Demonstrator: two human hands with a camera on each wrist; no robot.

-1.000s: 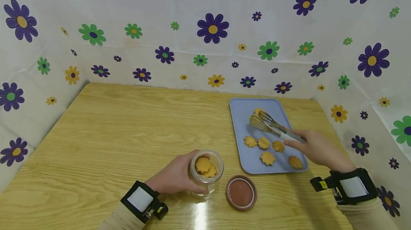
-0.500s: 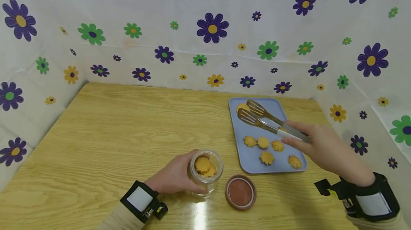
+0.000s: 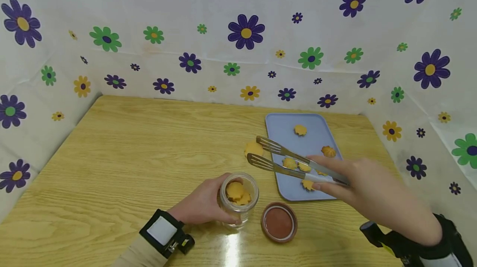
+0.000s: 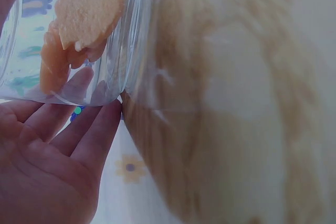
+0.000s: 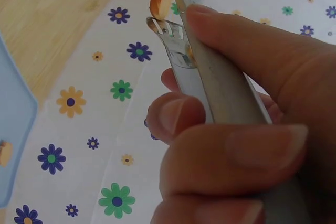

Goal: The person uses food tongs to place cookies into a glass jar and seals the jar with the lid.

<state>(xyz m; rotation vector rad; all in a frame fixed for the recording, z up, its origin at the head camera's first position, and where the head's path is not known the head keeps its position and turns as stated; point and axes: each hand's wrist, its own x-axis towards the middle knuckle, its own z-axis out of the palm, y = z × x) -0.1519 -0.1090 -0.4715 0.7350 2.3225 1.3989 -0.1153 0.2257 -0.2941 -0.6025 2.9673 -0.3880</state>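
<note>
My left hand (image 3: 203, 205) grips a clear glass jar (image 3: 238, 213) from its left side, with the mouth facing up. A few yellow cookies (image 4: 89, 9) show through the jar's wall in the left wrist view. Metal tongs (image 3: 290, 171) with slotted ends are held in my right hand (image 3: 369, 188), thumb and fingers pressing both arms. Between the tong tips a round cookie (image 5: 160, 2) is pinched, raised beyond the tray's left edge and behind the jar. Several flower-shaped cookies (image 3: 300, 130) lie on the blue tray (image 3: 275, 124); the tongs and right hand hide some of them.
A brown round lid (image 3: 279, 222) lies inside up on the wooden table (image 3: 149, 143), just right of the jar and in front of the tray. A flower-printed cloth (image 3: 208, 10) stands around the table's back and sides.
My right hand has drawn the tongs with a cookie from the back of the tray leftward and nearer, past the tray's edge. The left hand and jar have stayed put.
</note>
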